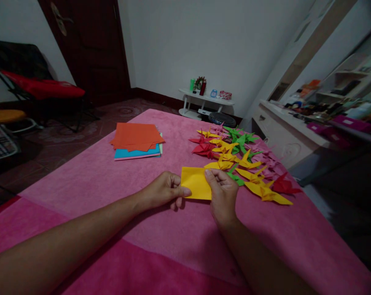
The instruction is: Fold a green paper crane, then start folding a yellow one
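Paper, a yellow folded sheet (197, 183), is pinched low over the pink cloth (111, 180): our left hand (162, 191) clamps its left edge, our right hand (222, 196) its right. Just beyond lie paper cranes (240, 159) in yellow, red, green and pink. Farther left sits a stack of orange and blue sheets (136, 139).

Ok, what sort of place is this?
Probably a room in a home, maybe a bedroom: a wooden door, a folding chair with a red cushion, a cluttered dresser. The left hand and right hand hold yellow paper.
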Tool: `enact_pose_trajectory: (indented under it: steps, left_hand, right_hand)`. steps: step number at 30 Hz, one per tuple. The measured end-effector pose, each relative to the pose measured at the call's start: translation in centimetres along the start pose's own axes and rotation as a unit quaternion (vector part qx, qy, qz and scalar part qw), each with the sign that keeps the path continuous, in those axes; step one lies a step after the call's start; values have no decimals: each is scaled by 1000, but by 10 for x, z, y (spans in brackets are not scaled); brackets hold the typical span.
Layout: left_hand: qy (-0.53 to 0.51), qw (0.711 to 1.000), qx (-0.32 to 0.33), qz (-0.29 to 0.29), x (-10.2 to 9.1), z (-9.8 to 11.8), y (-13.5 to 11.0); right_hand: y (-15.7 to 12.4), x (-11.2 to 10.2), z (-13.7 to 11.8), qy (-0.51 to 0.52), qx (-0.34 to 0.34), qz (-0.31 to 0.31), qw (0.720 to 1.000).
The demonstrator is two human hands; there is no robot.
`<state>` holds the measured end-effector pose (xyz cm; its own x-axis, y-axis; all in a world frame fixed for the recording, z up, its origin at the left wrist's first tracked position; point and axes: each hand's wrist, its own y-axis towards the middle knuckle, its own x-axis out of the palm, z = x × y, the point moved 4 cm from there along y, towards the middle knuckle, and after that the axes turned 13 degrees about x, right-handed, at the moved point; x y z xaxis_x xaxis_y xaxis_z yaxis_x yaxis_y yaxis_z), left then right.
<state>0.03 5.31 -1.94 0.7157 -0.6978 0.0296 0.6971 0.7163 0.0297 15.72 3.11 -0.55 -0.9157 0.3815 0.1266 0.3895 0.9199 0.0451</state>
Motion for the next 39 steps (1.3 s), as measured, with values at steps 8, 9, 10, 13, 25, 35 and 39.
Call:
enact_pose_trajectory:
  steps: [8, 9, 10, 13, 25, 35, 39]
  left_hand:
    - [34, 997, 48, 40, -14, 9, 1]
    - [32, 998, 49, 37, -15, 11, 1]
    - [25, 998, 48, 44, -16, 12, 1]
    - [-25, 988, 74, 134, -21, 14, 1]
    - [-100, 970, 119, 186, -6, 12, 2]
    - [-1, 979, 75, 188, -13, 10, 2]
    - [44, 980, 70, 181, -19, 10, 1]
  right_hand:
    - [-1, 6, 1, -15, 63, -80, 995]
    - [-1, 8, 1, -9, 73, -95, 993]
    - [-2, 9, 2, 7, 80, -107, 991]
    - [-2, 11, 3, 78, 102, -148, 981]
    - [-15, 32, 1, -61, 98, -218, 969]
    - [-7, 18, 6, -71, 88, -177, 978]
    - [-5, 15, 9, -51, 97, -166, 980]
